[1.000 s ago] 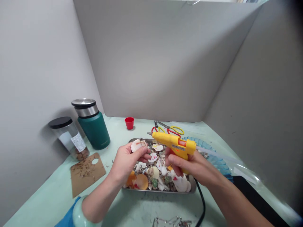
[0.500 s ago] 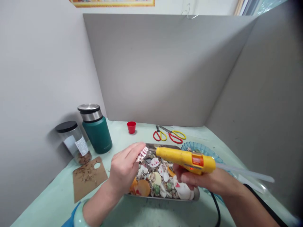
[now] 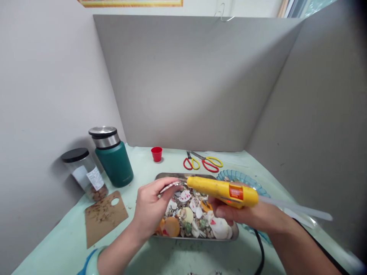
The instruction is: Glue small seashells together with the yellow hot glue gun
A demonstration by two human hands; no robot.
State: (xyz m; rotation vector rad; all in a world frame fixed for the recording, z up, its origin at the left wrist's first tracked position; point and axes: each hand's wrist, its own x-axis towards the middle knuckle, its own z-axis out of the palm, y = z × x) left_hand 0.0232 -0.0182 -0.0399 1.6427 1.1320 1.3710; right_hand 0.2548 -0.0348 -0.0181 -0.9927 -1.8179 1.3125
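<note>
A: Here's the left forearm (image 3: 122, 244), angling in from the near left, bare up to the wrist (image 3: 137, 228)!

B: And the left hand (image 3: 151, 204) tips over to the right, back of it turned left, thumb (image 3: 169, 192) on the near side, fingers stretched above it in a neat pinch.

A: Across to the other side: the right forearm (image 3: 291, 233) slants in from the near right, bare as well, running far and left.

B: Up at its end, the right hand (image 3: 233, 214) is wrapped in a grip, fingers curled, thumb bent, pointing left.

A: So the two hands face each other, well apart, left one pinching, right one clenched!
</note>
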